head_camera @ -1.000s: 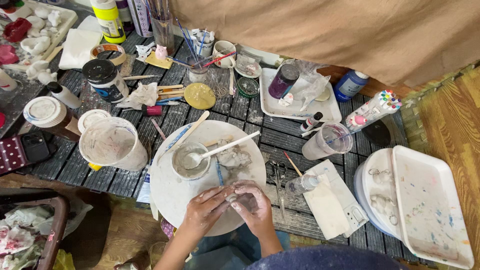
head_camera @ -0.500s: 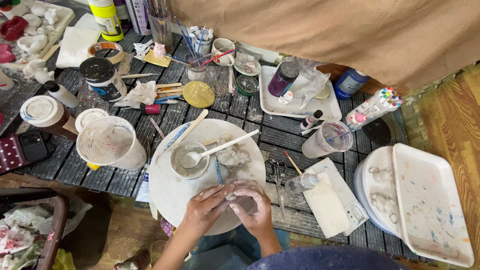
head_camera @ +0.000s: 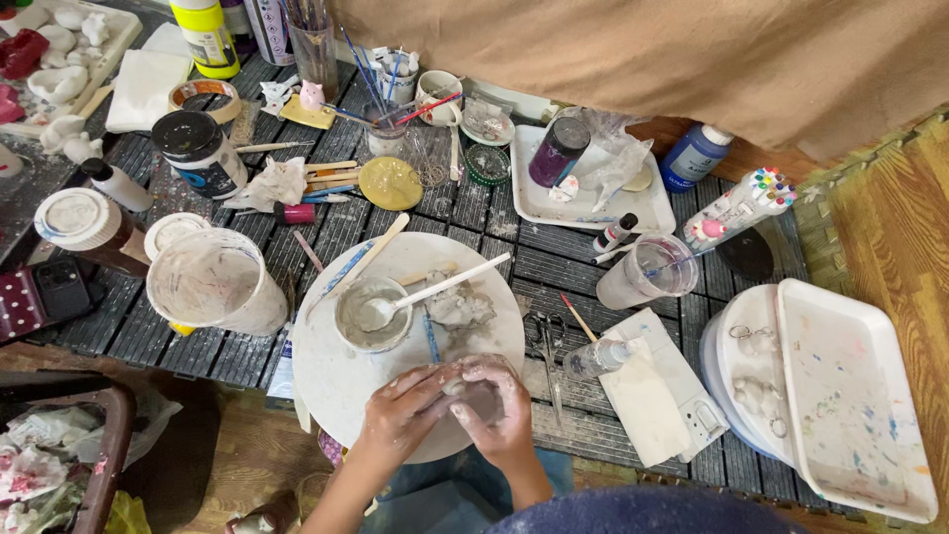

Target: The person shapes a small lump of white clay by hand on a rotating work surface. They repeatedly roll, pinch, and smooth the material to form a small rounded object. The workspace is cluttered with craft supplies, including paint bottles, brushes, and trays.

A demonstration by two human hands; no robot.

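Grey clay lump (head_camera: 476,396), pressed between 2 clay-smeared hands at the near edge of a round white board (head_camera: 326,381). Left hand (head_camera: 407,407) and right hand (head_camera: 499,403) both closed around it, fingers touching. Just beyond: small bowl (head_camera: 373,314) with white spoon (head_camera: 450,282), loose clay scraps (head_camera: 461,309). Scissors (head_camera: 546,341) lie right of the board on the slatted counter (head_camera: 568,262).

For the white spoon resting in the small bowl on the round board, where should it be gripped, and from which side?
Grip the white spoon by its long handle, near the free end that sticks out up and to the right over the small bowl's rim. Come from above on the right; its head sits in the wet grey mix.
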